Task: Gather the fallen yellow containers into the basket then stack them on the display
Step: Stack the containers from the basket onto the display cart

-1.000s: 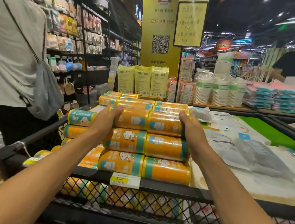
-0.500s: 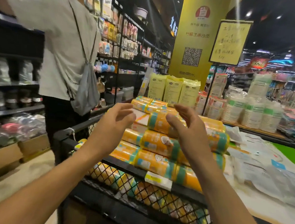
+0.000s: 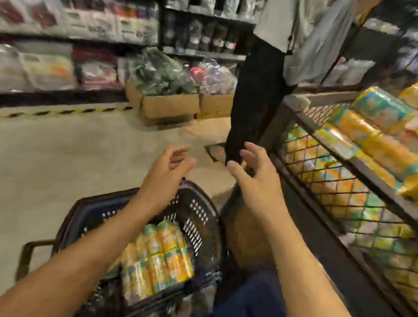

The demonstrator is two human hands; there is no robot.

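Note:
A dark plastic basket [image 3: 198, 209] stands on the floor below me with several yellow containers [image 3: 156, 257] lying inside. My left hand [image 3: 169, 166] hovers above the basket's far rim, fingers relaxed and holding nothing. My right hand [image 3: 254, 172] is beside it, fingers spread, also holding nothing. More yellow containers [image 3: 371, 137] are stacked on the display [image 3: 329, 153] at the right, a black metal frame with wire mesh sides. The frame is motion-blurred.
Another person [image 3: 266, 69] in dark trousers with a grey bag stands close ahead, next to the display's corner. Cardboard boxes [image 3: 169, 107] of packed goods sit on the floor by the shelves [image 3: 72, 35] at the left. Yellow-black tape [image 3: 55, 112] marks the floor.
My view has swung left and down from the display stack to the basket on the floor. Both hands have left the stacked containers and now hang in the air holding nothing.

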